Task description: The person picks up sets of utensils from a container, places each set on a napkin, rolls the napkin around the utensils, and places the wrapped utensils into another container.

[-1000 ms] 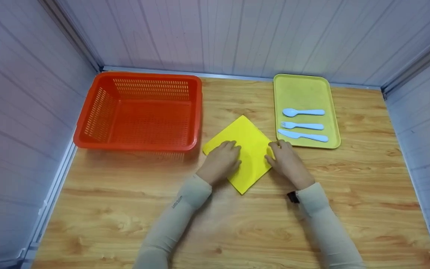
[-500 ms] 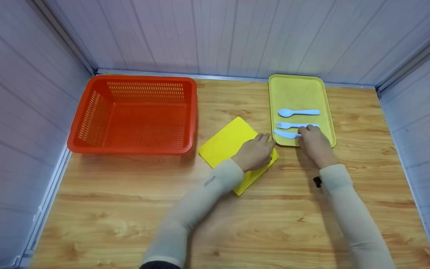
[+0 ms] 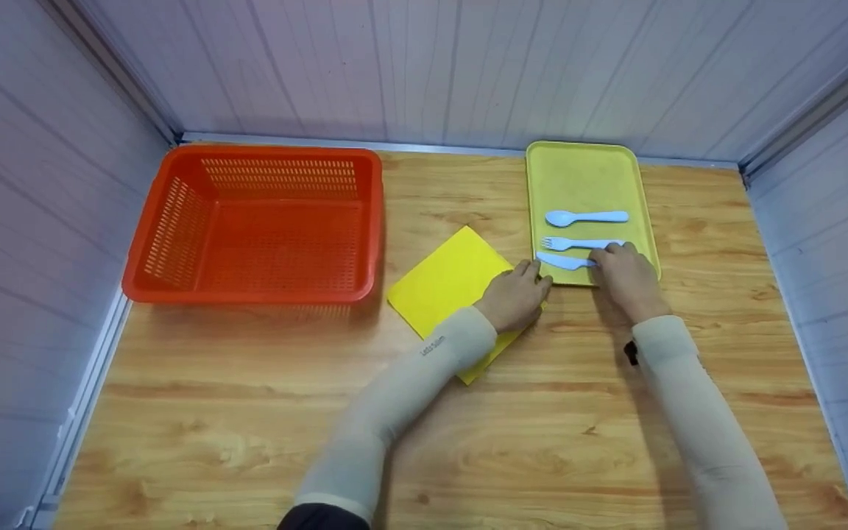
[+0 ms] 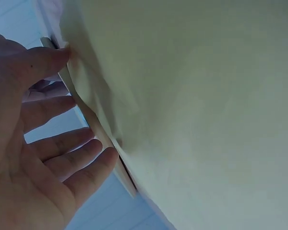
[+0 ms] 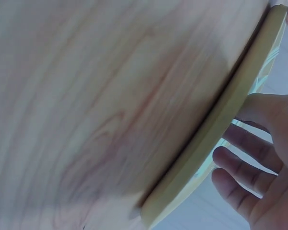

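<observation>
Apparently, step is handling the light-blue plastic-looking knife (image 3: 562,260), under right hand's (image 3: 625,278) fingers, on yellow rectangular tray (image 3: 584,175) | right pinch: cannot tell | left hand (image 3: 515,299): fingers relaxed, at tray's corner, over bright-yellow square sheet (image 3: 442,283) | next likely needs: sure handle pinch

basket (image 3: 247,297) left | sheet (image 3: 442,283) middle | tray (image 3: 584,177) right | on tray: spoon (image 3: 593,217) behind fork (image 3: 582,244) behind knife (image 3: 564,261)

The left forearm (image 3: 402,397) is stretched forward and rightward, the right forearm (image 3: 704,419) forward and leftward. Both hands are turned back-upward — the left hand (image 3: 514,296) with gently bent, parted fingers (image 4: 89,175), the right hand (image 3: 629,278) with fingers likewise bent.
</observation>
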The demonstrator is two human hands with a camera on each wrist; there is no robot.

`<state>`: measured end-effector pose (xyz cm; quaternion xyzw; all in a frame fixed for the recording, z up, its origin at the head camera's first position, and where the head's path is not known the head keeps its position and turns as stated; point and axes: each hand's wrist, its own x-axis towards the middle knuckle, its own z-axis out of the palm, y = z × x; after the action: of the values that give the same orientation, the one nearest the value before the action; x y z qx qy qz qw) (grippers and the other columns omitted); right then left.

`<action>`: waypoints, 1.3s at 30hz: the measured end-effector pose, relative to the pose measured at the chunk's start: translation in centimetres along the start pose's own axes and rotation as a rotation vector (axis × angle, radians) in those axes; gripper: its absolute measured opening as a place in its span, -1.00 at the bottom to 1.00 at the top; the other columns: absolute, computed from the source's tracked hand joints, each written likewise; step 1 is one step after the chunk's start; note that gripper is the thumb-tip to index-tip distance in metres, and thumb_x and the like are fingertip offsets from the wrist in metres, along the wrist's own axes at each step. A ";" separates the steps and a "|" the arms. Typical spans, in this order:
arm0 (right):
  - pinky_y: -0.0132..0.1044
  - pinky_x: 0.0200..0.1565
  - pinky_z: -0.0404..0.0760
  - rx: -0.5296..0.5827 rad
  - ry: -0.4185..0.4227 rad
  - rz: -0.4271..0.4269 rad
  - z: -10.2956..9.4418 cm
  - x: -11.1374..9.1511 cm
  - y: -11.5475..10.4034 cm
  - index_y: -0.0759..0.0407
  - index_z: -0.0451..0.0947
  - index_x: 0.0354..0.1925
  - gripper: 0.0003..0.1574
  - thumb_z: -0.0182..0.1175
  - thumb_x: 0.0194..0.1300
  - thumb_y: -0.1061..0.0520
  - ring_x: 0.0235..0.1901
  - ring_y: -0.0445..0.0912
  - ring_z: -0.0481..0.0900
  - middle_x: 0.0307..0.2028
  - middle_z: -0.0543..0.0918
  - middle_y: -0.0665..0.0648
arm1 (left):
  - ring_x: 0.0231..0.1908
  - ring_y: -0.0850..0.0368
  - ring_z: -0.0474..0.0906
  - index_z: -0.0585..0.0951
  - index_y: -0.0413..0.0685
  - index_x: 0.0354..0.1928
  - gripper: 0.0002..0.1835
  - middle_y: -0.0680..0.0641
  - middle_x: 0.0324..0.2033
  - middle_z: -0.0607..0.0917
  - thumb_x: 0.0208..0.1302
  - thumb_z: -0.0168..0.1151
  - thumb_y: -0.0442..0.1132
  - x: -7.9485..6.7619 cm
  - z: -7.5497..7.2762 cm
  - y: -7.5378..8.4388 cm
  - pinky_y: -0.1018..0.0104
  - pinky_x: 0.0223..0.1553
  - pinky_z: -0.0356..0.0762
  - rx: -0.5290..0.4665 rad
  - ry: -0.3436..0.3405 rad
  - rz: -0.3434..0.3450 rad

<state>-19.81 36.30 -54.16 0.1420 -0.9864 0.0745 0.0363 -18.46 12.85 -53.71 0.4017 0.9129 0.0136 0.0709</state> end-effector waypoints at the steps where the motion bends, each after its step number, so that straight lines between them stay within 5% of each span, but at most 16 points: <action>1: 0.09 -0.29 0.60 -0.007 0.000 -0.008 0.0 0.1 0.0 0.31 0.68 -0.15 -0.84 0.26 0.37 0.22 -0.26 0.25 0.54 -0.27 0.65 0.33 | 0.38 -0.10 0.26 0.39 -0.04 0.42 -0.50 -0.26 0.41 0.31 0.52 -0.02 -0.08 0.0 0.0 0.0 0.17 0.11 0.54 0.000 0.002 -0.002; 11: 0.07 -0.32 0.57 -0.082 0.053 -0.097 0.4 -0.1 0.4 0.29 0.69 -0.19 -0.84 0.26 0.39 0.19 -0.29 0.23 0.54 -0.32 0.67 0.26 | 0.43 -0.11 0.18 0.32 -0.04 0.47 -0.44 -0.24 0.44 0.25 0.52 -0.02 -0.06 -0.2 0.3 0.0 0.14 0.21 0.46 -0.034 -0.022 -0.013; 18: 0.11 -0.36 0.55 -0.129 0.100 -0.131 0.0 -0.2 0.0 0.27 0.68 -0.21 -0.87 0.27 0.38 0.20 -0.32 0.22 0.54 -0.34 0.66 0.25 | 0.40 -0.13 0.23 0.31 -0.13 0.45 -0.39 -0.25 0.39 0.33 0.47 0.07 -0.02 -1.5 -0.2 -0.3 0.14 0.25 0.40 -0.047 0.032 -0.020; 27: 0.08 -0.38 0.50 -0.090 0.169 -0.177 -1.5 0.5 -2.9 0.38 0.66 -0.19 -0.85 0.25 0.37 0.26 -0.34 0.25 0.54 -0.36 0.63 0.33 | 0.34 -0.16 0.33 0.40 -0.14 0.40 -0.41 -0.25 0.34 0.41 0.47 0.13 0.01 -5.8 -1.2 -1.8 0.10 0.30 0.34 0.010 0.054 -0.115; 39: 0.03 -0.45 0.60 0.057 0.103 -0.136 -1.9 1.9 -9.1 0.47 0.57 -0.30 -0.86 0.23 0.33 0.33 -0.47 0.22 0.53 -0.44 0.52 0.33 | 0.33 -0.24 0.31 0.40 -0.27 0.37 -0.40 -0.36 0.34 0.37 0.42 0.21 -0.08 -12.6 -0.6 -5.7 -0.02 0.31 0.31 -0.138 0.063 -0.318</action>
<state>-18.91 27.44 -50.89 0.2056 -0.9687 0.1073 0.0880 -14.29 -0.28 -52.10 0.2456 0.9636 0.0776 0.0710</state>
